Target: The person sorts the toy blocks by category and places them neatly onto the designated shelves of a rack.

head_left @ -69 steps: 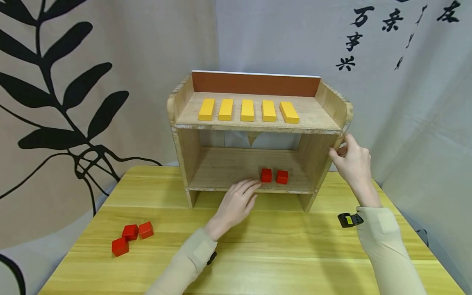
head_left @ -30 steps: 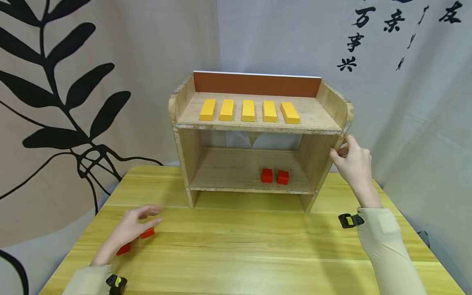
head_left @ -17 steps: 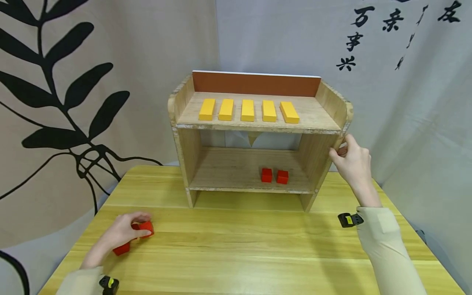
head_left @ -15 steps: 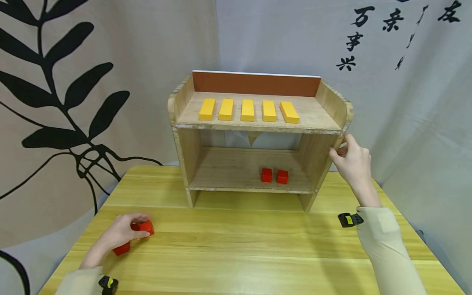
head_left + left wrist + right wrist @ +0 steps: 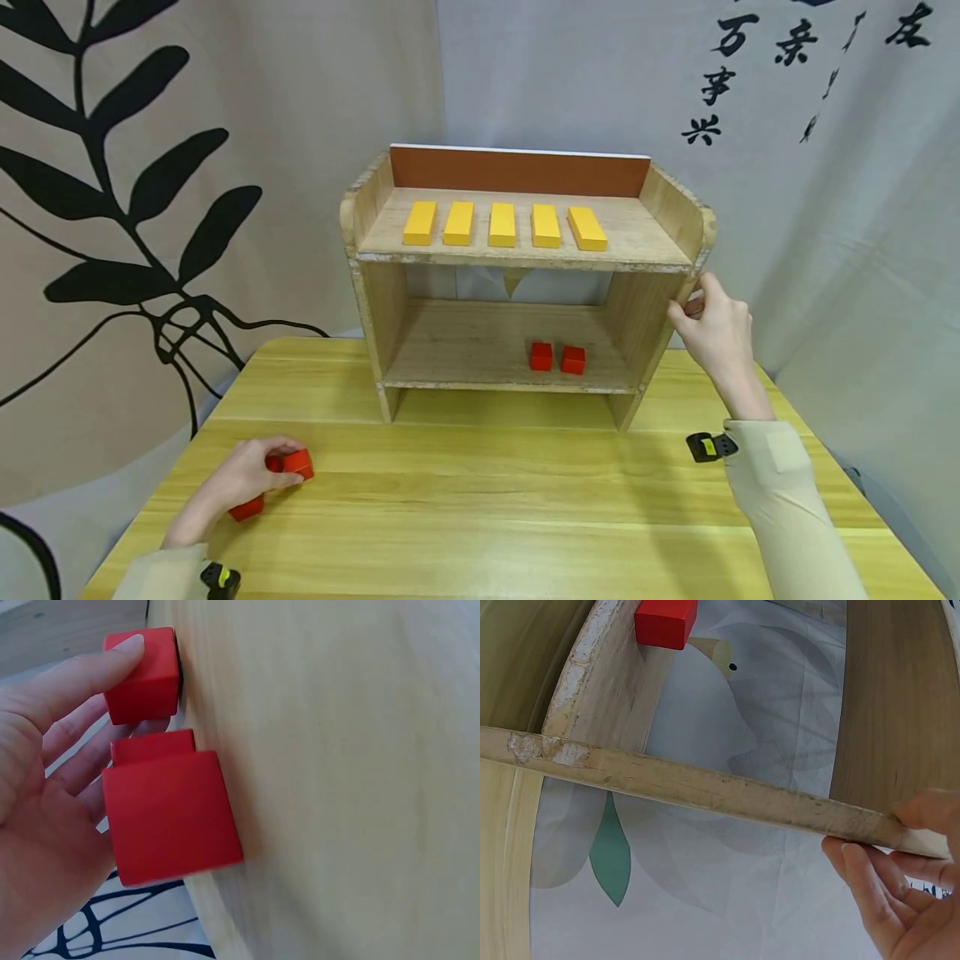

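Note:
At the table's left side my left hand (image 5: pixel 243 477) pinches a red cube (image 5: pixel 298 463) between thumb and fingers. In the left wrist view the thumb lies on this cube's face, with fingers behind it. Two more red cubes sit close by: one (image 5: pixel 246 508) under the wrist side of the hand, the other (image 5: pixel 154 746) partly hidden behind it. My right hand (image 5: pixel 716 333) grips the right side panel (image 5: pixel 705 784) of a small wooden shelf unit (image 5: pixel 525 267), thumb on one face and fingers on the other.
Two red cubes, a left one (image 5: pixel 541 357) and a right one (image 5: pixel 573 360), stand on the lower shelf, right of centre. A row of several yellow blocks (image 5: pixel 502 225) lies on the upper shelf. The wooden table (image 5: pixel 480 517) carries the unit; curtains (image 5: pixel 825 208) hang behind.
My left hand has left the lower shelf's front edge, moved left to the loose red cubes and taken hold of one. The right hand has stayed on the side panel.

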The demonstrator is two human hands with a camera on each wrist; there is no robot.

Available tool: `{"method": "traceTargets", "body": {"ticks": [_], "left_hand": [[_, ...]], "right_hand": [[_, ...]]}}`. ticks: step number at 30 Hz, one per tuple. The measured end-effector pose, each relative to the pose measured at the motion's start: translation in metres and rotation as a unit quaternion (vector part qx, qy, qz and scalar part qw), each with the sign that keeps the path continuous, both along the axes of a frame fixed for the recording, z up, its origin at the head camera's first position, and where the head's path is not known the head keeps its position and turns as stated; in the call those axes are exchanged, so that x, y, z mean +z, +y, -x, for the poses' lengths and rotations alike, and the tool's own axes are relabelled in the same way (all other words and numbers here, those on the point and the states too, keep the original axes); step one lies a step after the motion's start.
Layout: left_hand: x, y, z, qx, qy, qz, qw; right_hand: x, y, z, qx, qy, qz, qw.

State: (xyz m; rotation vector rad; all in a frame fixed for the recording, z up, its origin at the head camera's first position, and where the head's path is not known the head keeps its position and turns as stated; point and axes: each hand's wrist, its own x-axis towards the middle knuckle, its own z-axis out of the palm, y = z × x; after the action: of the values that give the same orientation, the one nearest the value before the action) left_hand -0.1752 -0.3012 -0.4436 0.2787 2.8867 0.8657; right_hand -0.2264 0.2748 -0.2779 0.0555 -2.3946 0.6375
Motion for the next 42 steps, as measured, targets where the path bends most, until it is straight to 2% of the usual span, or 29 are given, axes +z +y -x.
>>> {"method": "traceTargets", "body": {"ticks": [6, 10, 17, 25, 31, 38, 42], "left_hand": [[0.006, 0.011, 0.001, -0.008, 0.015, -0.001, 0.9999], [0.014, 0.024, 0.003, -0.026, 0.057, 0.006, 0.9980], [0.022, 0.054, 0.007, -0.071, 0.155, -0.001, 0.9853], [0.030, 0.097, 0.013, -0.112, 0.200, -0.035, 0.9728], [0.035, 0.127, 0.020, -0.112, 0.239, -0.058, 0.9628], [0.046, 0.160, 0.027, -0.096, 0.249, -0.107, 0.9579], [0.049, 0.175, 0.032, -0.098, 0.261, -0.122, 0.9526]], "right_hand": [[-0.001, 0.000, 0.000, -0.003, -0.004, 0.003, 1.000], [0.000, 0.000, 0.000, -0.004, -0.009, 0.006, 1.000], [0.000, -0.001, 0.001, -0.005, -0.007, 0.005, 1.000], [0.000, -0.001, 0.000, -0.005, -0.007, 0.007, 1.000], [0.000, 0.000, 0.000, -0.005, -0.005, 0.004, 1.000], [0.001, -0.001, 0.000, -0.004, 0.000, 0.002, 1.000], [0.000, -0.001, 0.000, -0.005, -0.002, 0.004, 1.000]]}}
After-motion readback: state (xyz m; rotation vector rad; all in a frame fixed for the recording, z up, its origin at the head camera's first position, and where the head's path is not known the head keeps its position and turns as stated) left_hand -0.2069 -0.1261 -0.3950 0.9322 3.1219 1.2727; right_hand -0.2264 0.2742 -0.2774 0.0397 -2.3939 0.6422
